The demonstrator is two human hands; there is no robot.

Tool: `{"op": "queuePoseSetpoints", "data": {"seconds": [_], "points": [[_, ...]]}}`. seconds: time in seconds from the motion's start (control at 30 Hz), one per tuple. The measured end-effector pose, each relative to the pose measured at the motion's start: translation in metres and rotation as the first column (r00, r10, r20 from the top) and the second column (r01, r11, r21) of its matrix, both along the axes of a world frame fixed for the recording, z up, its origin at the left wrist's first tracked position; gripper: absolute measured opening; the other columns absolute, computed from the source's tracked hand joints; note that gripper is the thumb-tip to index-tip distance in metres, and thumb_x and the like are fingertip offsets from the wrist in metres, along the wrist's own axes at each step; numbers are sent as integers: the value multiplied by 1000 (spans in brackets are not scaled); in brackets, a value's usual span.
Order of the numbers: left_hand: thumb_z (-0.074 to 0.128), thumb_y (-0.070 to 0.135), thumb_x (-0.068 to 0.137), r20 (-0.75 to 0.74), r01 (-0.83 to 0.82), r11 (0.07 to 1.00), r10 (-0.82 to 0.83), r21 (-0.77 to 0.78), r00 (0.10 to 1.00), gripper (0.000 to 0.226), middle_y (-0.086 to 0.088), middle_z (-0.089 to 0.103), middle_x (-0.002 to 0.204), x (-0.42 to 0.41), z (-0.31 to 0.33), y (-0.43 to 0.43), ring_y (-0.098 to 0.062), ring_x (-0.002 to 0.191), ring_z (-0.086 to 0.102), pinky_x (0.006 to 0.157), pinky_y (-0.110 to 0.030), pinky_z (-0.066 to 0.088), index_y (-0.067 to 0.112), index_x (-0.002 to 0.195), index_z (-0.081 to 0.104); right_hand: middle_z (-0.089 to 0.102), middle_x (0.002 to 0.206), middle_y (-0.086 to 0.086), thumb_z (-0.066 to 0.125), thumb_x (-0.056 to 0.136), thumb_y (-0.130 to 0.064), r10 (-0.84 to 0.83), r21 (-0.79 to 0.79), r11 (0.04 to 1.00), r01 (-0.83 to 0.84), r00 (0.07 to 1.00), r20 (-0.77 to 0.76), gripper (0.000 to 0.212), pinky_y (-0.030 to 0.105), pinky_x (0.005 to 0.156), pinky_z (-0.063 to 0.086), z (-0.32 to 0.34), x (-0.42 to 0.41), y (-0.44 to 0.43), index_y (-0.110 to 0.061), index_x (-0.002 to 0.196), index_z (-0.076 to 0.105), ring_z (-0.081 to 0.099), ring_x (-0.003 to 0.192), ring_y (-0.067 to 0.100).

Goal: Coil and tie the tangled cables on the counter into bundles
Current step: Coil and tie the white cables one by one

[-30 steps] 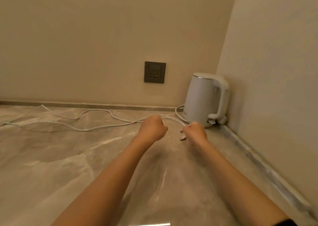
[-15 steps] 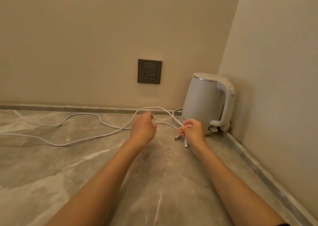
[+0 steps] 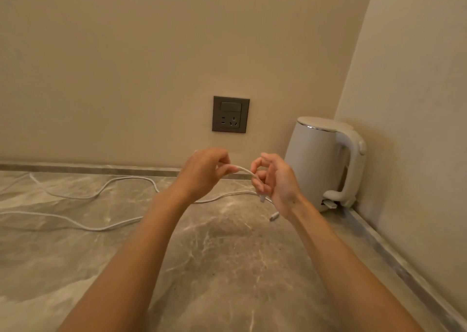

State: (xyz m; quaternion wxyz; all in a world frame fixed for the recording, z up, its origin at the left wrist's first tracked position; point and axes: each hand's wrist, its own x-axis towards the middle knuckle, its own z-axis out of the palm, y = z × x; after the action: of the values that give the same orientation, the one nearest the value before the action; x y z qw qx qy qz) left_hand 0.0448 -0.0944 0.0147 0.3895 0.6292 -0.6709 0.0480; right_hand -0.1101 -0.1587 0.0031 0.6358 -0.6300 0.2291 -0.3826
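Both hands are raised above the marble counter [image 3: 227, 268], close together but apart, with a short span of white cable [image 3: 243, 169] arching between them; the left hand [image 3: 202, 172] has its fingers curled in and pinches the cable between thumb and fingertips at its right side; the right hand [image 3: 275, 182], palm turned towards the left one, has its fingers curled round the cable, the forefinger bent above the others, and the cable runs down through them; a plug end [image 3: 262, 199] sticks out below the right hand's lowest fingers and hangs clear of the counter; a second connector [image 3: 274, 216] lies on the stone just below the right wrist; from under the hands the loose strands [image 3: 101, 228] trail away to the left across the counter in slack curves, one nearer the back edge and one nearer the person, both running out of view at the left; whether these belong to one cable or several cannot be told; a white kettle [image 3: 318, 162] stands upright in the corner to the right of the hands, its handle facing the side wall [image 3: 417, 104], near the right hand but not touching it; a dark wall socket [image 3: 230, 114] is set in the back wall [image 3: 126, 66] above the hands; both bare forearms reach in from the bottom edge.
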Motion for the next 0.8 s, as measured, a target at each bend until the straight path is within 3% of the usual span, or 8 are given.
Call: {"op": "queuePoseSetpoints", "data": {"seconds": [0.1, 0.23, 0.37, 0.4, 0.53, 0.6, 0.7, 0.8], "points": [[69, 21, 81, -69, 63, 992, -71, -107, 995, 18, -7, 64, 80, 0, 5, 4, -18, 74, 55, 70, -32, 44, 3, 80, 65, 29, 35, -4, 12, 91, -66, 326, 235, 919, -316, 945, -2, 69, 19, 36, 13, 5, 4, 2, -9, 75, 48, 18, 30, 5], [72, 20, 77, -94, 77, 982, -94, -172, 991, 16, -2, 60, 78, 0, 15, 9, -12, 72, 51, 65, -23, 41, 5, 79, 65, 23, 34, -8, 7, 77, -80, 621, 372, 709, -600, 780, 75, 84, 15, 34, 18, 8, 7, 8, -11, 61, 52, 18, 29, 2], [60, 22, 87, -92, 73, 991, -84, -111, 992, 16, 2, 56, 74, -1, 11, 7, -10, 68, 48, 62, -25, 38, 8, 86, 68, 30, 42, -1, 16, 80, -77, 754, 375, 333, -865, 483, 445, 78, 18, 37, 15, 4, 16, 15, -10, 58, 48, 13, 34, 6], [55, 20, 91, -114, 103, 993, -108, -48, 988, 18, 1, 57, 70, -5, 6, 5, -11, 65, 48, 61, -27, 38, 9, 88, 69, 32, 45, 1, 19, 81, -76, 735, 348, 289, -892, 440, 516, 72, 20, 39, 14, 5, 16, 15, -11, 59, 44, 13, 35, 7], [41, 17, 97, -228, 229, 941, -172, 250, 958, 31, -16, 68, 78, -21, -16, 0, -23, 69, 59, 71, -34, 48, 7, 81, 66, 34, 46, 4, 20, 80, -77, 663, 250, 369, -895, 442, 604, 70, 24, 43, 25, 1, 14, 5, -12, 58, 36, 27, 41, 14], [37, 16, 98, -173, 236, 891, -181, 388, 968, 35, -17, 68, 82, -29, -24, 0, -24, 72, 59, 75, -32, 45, 11, 73, 61, 36, 43, 4, 18, 78, -80, 584, 273, 474, -837, 530, 614, 74, 24, 43, 27, 1, 11, 1, -14, 53, 38, 26, 42, 13], [33, 25, 100, -43, 186, 801, -197, 569, 979, 38, -12, 65, 82, -43, -28, -2, -24, 78, 58, 74, -28, 40, 10, 85, 64, 33, 38, -1, 10, 80, -81, 365, 329, 745, -580, 767, 527, 81, 21, 38, 21, 7, 3, -1, -13, 44, 36, 16, 39, 10], [28, 33, 102, 27, 119, 702, -193, 703, 981, 52, -16, 66, 95, -50, -24, -2, -28, 85, 58, 71, -24, 34, 0, 93, 67, 30, 41, 0, 13, 83, -77, 225, 291, 868, -403, 841, 492, 80, 23, 43, 20, 11, -3, -6, -12, 45, 40, 22, 39, 10]]}}
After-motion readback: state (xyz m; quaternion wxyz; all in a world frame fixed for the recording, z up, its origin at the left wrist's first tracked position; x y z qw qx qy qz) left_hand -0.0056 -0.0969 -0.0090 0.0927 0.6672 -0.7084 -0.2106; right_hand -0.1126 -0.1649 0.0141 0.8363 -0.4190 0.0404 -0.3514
